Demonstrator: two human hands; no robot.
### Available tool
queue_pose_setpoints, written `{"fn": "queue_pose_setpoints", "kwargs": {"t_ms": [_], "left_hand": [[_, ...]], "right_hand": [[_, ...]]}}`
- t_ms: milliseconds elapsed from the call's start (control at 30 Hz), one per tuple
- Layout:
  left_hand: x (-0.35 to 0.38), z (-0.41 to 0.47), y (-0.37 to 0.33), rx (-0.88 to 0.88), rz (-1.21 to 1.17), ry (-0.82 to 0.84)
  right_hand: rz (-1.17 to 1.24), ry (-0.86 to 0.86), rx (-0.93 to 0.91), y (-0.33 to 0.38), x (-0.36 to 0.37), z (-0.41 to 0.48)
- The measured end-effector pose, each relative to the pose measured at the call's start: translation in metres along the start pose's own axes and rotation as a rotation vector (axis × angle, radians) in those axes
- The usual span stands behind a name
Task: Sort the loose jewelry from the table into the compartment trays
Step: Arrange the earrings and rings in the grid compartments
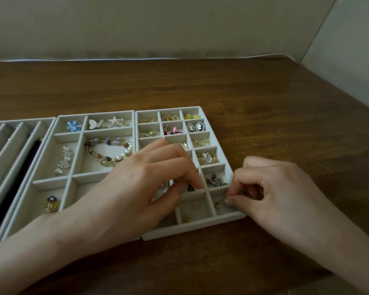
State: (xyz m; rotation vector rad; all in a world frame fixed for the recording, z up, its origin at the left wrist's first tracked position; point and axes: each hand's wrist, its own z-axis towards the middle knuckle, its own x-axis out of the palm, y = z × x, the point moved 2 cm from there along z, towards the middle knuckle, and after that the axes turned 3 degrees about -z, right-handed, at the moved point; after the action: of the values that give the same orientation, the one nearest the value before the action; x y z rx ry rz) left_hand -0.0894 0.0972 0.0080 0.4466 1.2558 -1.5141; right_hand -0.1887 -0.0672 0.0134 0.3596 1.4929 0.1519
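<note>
Silvery earring point(218, 202), pinched thinly in the right hand point(281, 188), may drop outside the tray rim point(232, 217) just beside the fingertips point(229, 202) if they loosen early.

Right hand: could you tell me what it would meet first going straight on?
Probably the small earring in the near-right compartment of the tray, just left of the right hand; depth unclear.

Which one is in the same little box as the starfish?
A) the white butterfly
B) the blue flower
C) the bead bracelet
A: the white butterfly lies right beside the starfish inside one compartment.
</note>
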Motion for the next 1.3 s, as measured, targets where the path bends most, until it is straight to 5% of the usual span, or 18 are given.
{"fn": "queue_pose_setpoints", "kwargs": {"t_ms": [367, 933, 1300], "left_hand": [[-0.004, 0.0, 0.001, 0.003, -0.017, -0.008], [-0.005, 0.0, 0.004, 0.007, -0.007, -0.045], [-0.006, 0.0, 0.006, 0.023, -0.003, -0.056]], "right_hand": [[0.067, -0.033, -0.017, -0.007, -0.032, 0.003], [-0.191, 0.054, -0.107, 0.016, -0.002, 0.001], [-0.079, 0.067, -0.134, 0.007, -0.005, 0.006]]}}
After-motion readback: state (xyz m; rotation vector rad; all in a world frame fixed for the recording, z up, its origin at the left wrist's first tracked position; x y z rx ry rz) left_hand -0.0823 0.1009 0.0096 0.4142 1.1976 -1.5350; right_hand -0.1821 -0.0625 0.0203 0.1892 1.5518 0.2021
